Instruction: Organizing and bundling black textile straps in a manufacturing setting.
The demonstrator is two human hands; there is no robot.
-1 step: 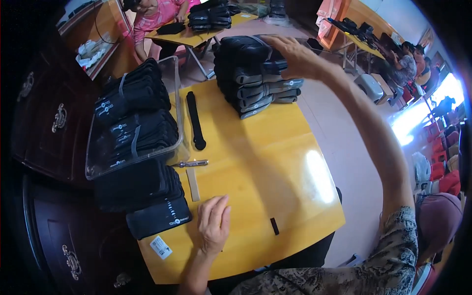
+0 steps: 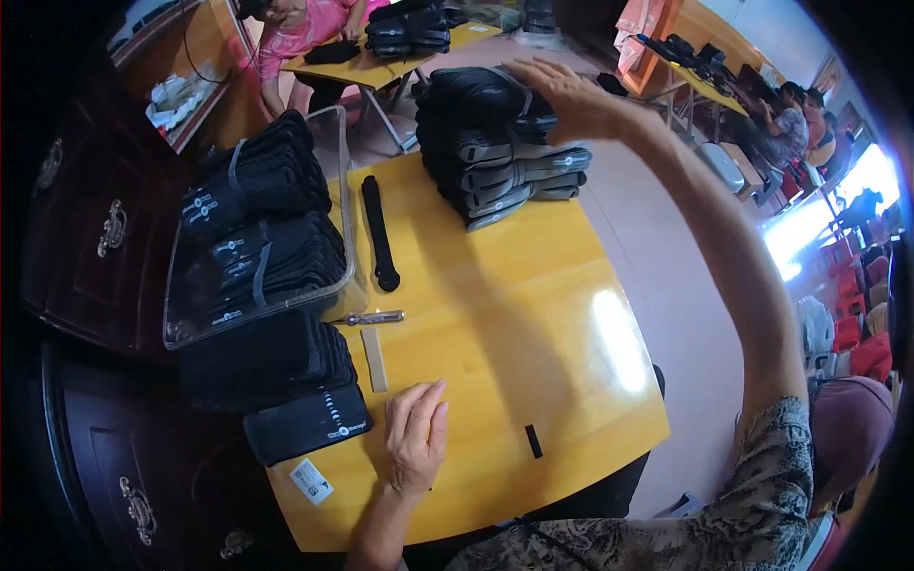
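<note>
Seemingly hands [image 2: 562, 90] touch stack [image 2: 495, 143].

We see a clear plastic bin [image 2: 345, 190] w/ black bundles at table's left edge, a black strap [image 2: 378, 233] beside it, small metal tool [image 2: 373, 318] nearer us, white label [image 2: 311, 480] at front corner, tiny black piece [image 2: 533, 441] front right.

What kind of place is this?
Probably a small workshop or packing room: stacks of black padded items on a yellow table, more in a clear bin, and other people working at similar tables.
</note>
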